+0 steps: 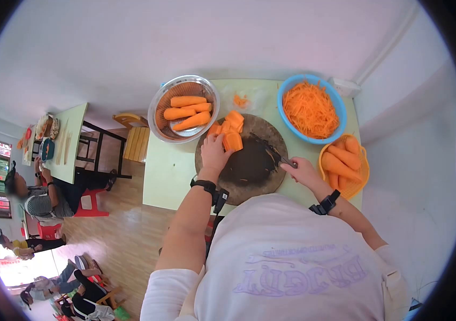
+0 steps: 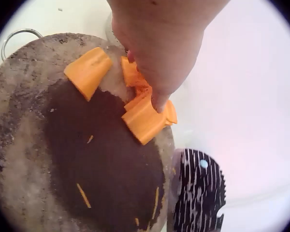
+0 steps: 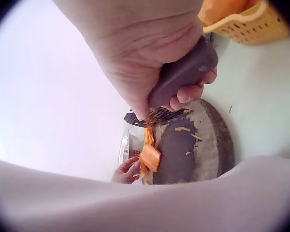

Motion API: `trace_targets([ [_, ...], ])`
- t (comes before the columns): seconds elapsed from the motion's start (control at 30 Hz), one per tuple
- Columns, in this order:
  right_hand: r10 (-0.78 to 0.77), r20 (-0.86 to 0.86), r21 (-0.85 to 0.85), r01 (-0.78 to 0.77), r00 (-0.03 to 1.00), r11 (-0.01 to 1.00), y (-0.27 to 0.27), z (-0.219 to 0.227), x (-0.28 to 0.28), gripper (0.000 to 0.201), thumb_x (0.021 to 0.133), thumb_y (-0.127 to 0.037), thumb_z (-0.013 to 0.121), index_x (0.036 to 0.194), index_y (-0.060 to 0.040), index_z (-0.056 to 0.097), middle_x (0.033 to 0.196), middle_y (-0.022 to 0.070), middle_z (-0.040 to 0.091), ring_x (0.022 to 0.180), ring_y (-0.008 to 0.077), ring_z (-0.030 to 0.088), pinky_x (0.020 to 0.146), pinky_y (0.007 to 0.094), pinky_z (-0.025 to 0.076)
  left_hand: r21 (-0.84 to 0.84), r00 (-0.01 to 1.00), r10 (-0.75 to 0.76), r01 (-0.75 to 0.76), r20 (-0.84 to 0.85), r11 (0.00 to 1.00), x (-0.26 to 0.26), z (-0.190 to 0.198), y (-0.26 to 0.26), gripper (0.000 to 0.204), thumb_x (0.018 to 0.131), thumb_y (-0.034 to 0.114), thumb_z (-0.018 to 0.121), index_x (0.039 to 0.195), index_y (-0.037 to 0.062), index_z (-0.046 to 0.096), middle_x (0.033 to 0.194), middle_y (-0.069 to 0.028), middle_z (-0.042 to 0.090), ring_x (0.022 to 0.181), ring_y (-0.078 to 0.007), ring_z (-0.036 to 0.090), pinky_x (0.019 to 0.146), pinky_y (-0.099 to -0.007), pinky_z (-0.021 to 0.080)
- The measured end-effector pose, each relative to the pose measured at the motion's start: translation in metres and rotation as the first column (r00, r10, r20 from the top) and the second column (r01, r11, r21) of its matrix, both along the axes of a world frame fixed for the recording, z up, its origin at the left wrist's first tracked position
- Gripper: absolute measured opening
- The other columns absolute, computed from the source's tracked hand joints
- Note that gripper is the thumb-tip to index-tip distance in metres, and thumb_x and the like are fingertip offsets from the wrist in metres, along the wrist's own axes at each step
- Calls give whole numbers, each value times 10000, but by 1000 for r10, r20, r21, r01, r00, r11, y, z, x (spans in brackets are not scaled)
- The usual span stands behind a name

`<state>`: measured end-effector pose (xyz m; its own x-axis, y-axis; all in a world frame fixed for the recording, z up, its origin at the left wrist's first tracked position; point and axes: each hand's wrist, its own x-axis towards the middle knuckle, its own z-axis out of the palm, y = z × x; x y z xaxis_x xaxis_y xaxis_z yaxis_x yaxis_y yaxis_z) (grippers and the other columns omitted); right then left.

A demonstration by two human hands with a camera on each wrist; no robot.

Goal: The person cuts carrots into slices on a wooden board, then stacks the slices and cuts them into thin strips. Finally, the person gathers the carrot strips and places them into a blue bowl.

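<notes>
My left hand [image 1: 216, 152] holds a chunk of cut carrot [image 2: 144, 122] at the far left edge of a round wooden chopping board [image 1: 255, 192]. The thumb presses on it, while the other fingers are mostly hidden behind the chunks. More flat-sided carrot pieces [image 1: 234, 119] lie bunched beside that hand, and one piece [image 2: 88, 71] sits a little apart. In my right hand [image 3: 150, 63] is a kitchen knife, gripped by its dark handle [image 3: 183, 72]. Its black blade with pale stripes [image 2: 198, 193] extends over the board's right side. Thin carrot shreds [image 2: 83, 195] are scattered on the dark wet patch.
Behind the board, a metal basin [image 1: 157, 131] holds several whole carrots, and a blue basin [image 1: 282, 117] is heaped with shredded carrot. A yellow basket [image 1: 364, 174] of carrots stands at right. Carrot scraps [image 1: 240, 100] lie at the back. People sit off to the left near another table [image 1: 73, 139].
</notes>
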<state>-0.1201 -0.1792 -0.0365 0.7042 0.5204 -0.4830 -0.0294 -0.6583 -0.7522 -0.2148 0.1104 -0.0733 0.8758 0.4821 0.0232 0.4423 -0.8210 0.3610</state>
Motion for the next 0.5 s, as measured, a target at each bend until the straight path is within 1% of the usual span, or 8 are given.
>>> trace_targets([
  [0.07, 16, 16, -20, -16, 1000, 1000, 1, -6, -4, 455, 845, -435, 695, 899, 15, 653, 630, 81, 586, 524, 170, 562, 512, 326, 458, 26, 1000, 11, -11, -3, 1000, 2, -3, -4, 605, 714, 300, 806, 1242, 125, 570, 1250, -82, 520, 1149, -298, 502, 932, -430, 443],
  [0.13, 62, 64, -12, -62, 996, 998, 0, -12, -9, 458, 854, -426, 684, 899, 27, 640, 653, 105, 591, 540, 194, 566, 530, 348, 459, 42, 998, 57, -57, 2, 997, 4, -8, -5, 645, 699, 304, 816, 1266, 138, 555, 1266, -74, 510, 1157, -287, 492, 944, -434, 424],
  [0.27, 108, 126, -36, -104, 986, 994, 1, -12, -11, 439, 863, -408, 678, 894, 27, 633, 645, 104, 584, 549, 199, 567, 545, 353, 458, 104, 998, 63, -62, -7, 993, 5, -12, -2, 672, 683, 313, 827, 1271, 147, 548, 1257, -71, 513, 1144, -278, 499, 941, -424, 415],
  [0.33, 56, 45, 5, -57, 997, 998, 2, -9, -10, 423, 876, -410, 666, 870, 11, 628, 620, 85, 571, 518, 182, 551, 516, 340, 449, 126, 998, 45, -40, -37, 991, 8, -10, 1, 698, 668, 323, 838, 1275, 157, 536, 1236, -64, 518, 1137, -271, 502, 938, -418, 405],
  [0.37, 53, 47, 1, -53, 997, 999, 2, -9, -10, 423, 876, -410, 666, 870, 11, 628, 620, 85, 571, 518, 182, 551, 516, 340, 449, 123, 999, 42, -37, -35, 992, 9, -10, 1, 698, 668, 323, 838, 1275, 157, 536, 1236, -64, 518, 1137, -271, 502, 938, -418, 405],
  [0.43, -12, -55, 14, 12, 998, 1000, 3, -8, -10, 408, 891, -415, 654, 849, -10, 620, 588, 60, 550, 479, 155, 526, 478, 316, 431, 107, 997, 48, -41, -66, 993, 10, -5, 2, 650, 682, 307, 828, 1241, 157, 535, 1212, -55, 522, 1145, -261, 493, 932, -417, 397],
  [0.47, -13, -54, 13, 13, 998, 1000, 3, -6, -11, 408, 891, -415, 654, 849, -10, 620, 588, 60, 550, 479, 155, 526, 478, 316, 431, 106, 997, 47, -40, -64, 994, 10, -6, 2, 650, 682, 307, 828, 1241, 157, 535, 1212, -55, 522, 1145, -261, 493, 932, -417, 397],
  [0.5, -19, -68, 26, 21, 998, 999, 4, -2, -12, 378, 915, -394, 629, 820, -32, 585, 569, 34, 520, 452, 126, 492, 444, 296, 398, 96, 997, 43, -37, -63, 995, 10, -6, 2, 642, 681, 304, 829, 1233, 157, 535, 1207, -56, 521, 1145, -259, 494, 932, -415, 396],
])
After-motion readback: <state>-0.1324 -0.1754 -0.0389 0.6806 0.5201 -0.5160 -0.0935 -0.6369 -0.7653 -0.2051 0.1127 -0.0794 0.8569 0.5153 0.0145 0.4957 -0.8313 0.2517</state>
